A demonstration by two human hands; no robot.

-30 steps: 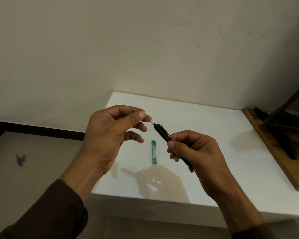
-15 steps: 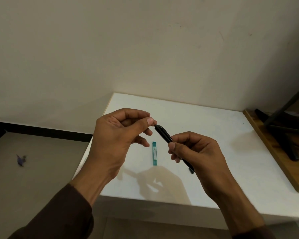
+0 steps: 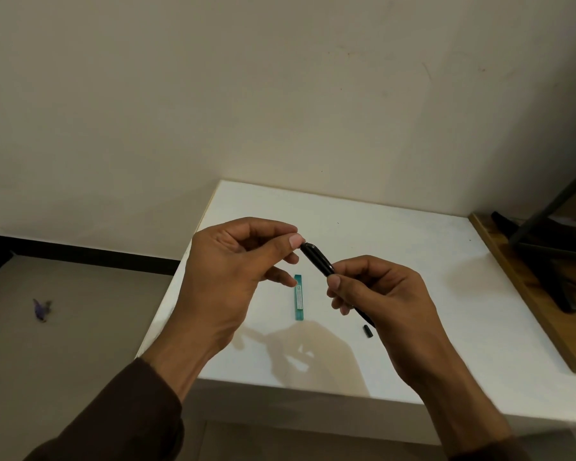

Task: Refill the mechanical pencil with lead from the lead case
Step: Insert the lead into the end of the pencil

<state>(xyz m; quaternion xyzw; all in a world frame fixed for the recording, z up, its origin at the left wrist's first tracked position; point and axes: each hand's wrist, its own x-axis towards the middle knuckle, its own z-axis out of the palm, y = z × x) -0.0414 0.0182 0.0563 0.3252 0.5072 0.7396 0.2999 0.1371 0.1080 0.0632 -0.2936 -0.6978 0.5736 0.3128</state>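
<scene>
Plain beige wall (image 3: 280, 94) stands behind a white counter (image 3: 413, 261) in the head view, and grey floor (image 3: 64, 361) shows on the left with a small purple scrap (image 3: 41, 309) lying on it. At the right edge of the counter is a wooden board (image 3: 512, 287) with a dark stand (image 3: 546, 261) on it.

Above the counter, the right hand (image 3: 386, 301) grips a black mechanical pencil (image 3: 316, 259) with curled fingers around its lower part. The pencil is tilted, its upper end pointing up and to the left. The left hand (image 3: 233, 274) pinches thumb and index finger together right at that upper end, touching it. If a lead is between these fingertips, it is too thin to see.

On the counter, below and between both hands, the teal lead case (image 3: 298, 297) lies flat, with its long side pointing away from the person. A small black cap (image 3: 368, 331) lies on the counter near the right hand, beside the low end of the pencil. Shadows of the hands fall on the counter in front of the lead case.
</scene>
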